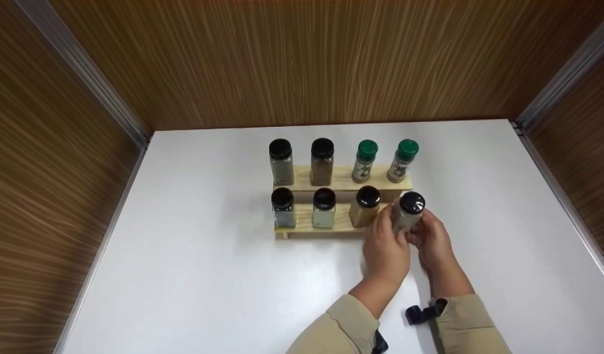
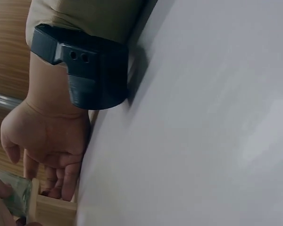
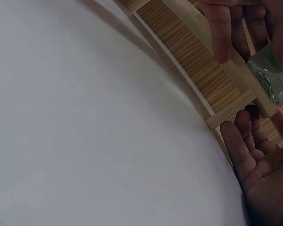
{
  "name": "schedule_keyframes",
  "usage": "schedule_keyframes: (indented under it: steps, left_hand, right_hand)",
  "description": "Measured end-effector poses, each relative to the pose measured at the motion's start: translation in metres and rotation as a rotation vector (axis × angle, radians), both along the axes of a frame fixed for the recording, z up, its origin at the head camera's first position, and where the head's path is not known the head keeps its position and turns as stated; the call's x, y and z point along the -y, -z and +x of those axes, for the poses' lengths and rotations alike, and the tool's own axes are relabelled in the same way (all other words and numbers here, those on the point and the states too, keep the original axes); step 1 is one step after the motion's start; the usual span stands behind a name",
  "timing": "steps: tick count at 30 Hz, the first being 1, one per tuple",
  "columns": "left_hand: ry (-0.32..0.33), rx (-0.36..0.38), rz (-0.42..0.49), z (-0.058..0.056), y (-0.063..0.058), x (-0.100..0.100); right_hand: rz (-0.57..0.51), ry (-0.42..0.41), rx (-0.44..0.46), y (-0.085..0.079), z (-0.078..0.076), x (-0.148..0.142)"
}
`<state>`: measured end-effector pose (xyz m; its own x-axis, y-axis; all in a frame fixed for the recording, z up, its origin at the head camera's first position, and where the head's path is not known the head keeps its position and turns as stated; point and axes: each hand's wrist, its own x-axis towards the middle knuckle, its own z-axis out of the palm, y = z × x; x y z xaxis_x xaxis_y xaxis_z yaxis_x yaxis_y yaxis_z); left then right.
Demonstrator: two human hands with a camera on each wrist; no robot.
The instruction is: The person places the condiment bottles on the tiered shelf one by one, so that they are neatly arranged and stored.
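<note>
My left hand (image 1: 388, 250) holds a black-capped glass spice jar (image 1: 412, 203), thumb in front and fingers along its left side. In the right wrist view, the clear base of this jar (image 3: 271, 77) is at the right end of the wooden rack's (image 1: 336, 178) lower step. My right hand (image 1: 432, 241) is close against the jar's right side, its fingers loosely bent. Its lower fingers (image 3: 236, 139) reach the rack's end leg (image 3: 233, 110); whether they press on it I cannot tell. Another black-capped jar (image 1: 364, 209) stands just left of my left hand.
Two more black-capped jars, a bluish one (image 1: 284, 211) and a pale one (image 1: 324, 211), share the lower step. Above them stand two black-capped jars (image 1: 322, 164) and two green-capped bottles (image 1: 363, 164). White tabletop (image 1: 184, 255) surrounds the rack; a wood-grain panel (image 1: 302, 64) rises behind.
</note>
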<state>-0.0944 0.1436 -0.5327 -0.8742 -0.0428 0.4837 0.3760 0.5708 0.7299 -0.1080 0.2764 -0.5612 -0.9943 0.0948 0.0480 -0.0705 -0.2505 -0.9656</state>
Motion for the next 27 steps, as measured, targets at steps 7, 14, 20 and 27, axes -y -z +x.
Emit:
schedule_keyframes:
  steps: [7, 14, 20, 27]
  left_hand:
    - [-0.069, -0.044, -0.040, 0.001, 0.003, -0.004]
    - [-0.107, -0.043, -0.016, -0.001, 0.007, -0.010]
    - [-0.099, -0.066, -0.012, -0.003, 0.007, -0.010]
    - [-0.074, -0.076, 0.014, 0.006, 0.007, -0.002]
  right_hand:
    - [0.060, 0.022, -0.005, 0.000, -0.001, 0.001]
    - [0.050, 0.021, -0.015, 0.000, -0.001, 0.001]
    - [0.031, 0.012, -0.024, 0.000, -0.001, 0.002]
    - [0.049, 0.010, -0.002, -0.001, -0.001, 0.000]
